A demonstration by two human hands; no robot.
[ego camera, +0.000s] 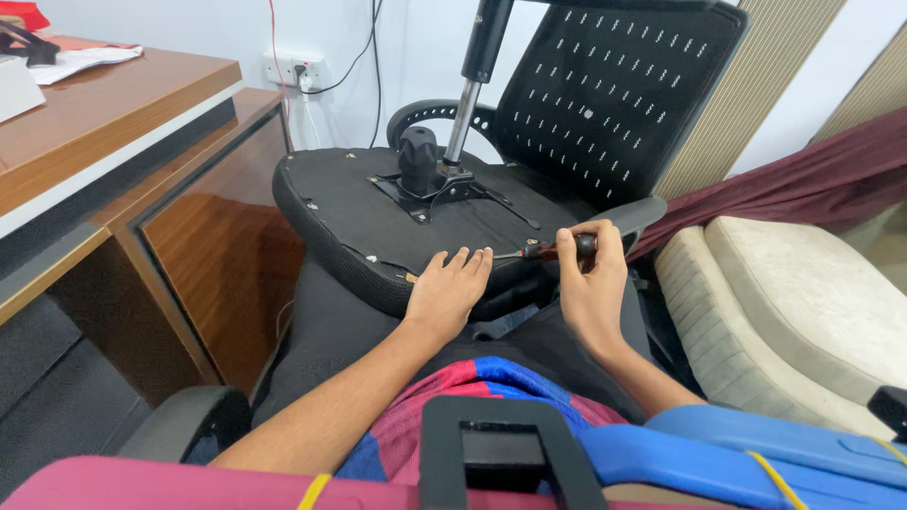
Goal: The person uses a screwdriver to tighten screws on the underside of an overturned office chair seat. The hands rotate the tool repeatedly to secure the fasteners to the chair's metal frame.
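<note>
A person's right hand (593, 283) is gripping a screwdriver (557, 250) lying level against the upturned chair seat (350, 217), its tip pointing toward the flat, open-fingered left hand (448, 288).

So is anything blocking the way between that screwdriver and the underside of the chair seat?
Nothing visible does. The right hand holds the screwdriver with its shaft pointing straight at the edge of the upturned chair seat. The left hand lies flat on the seat just beside the tip, not across it.
</note>
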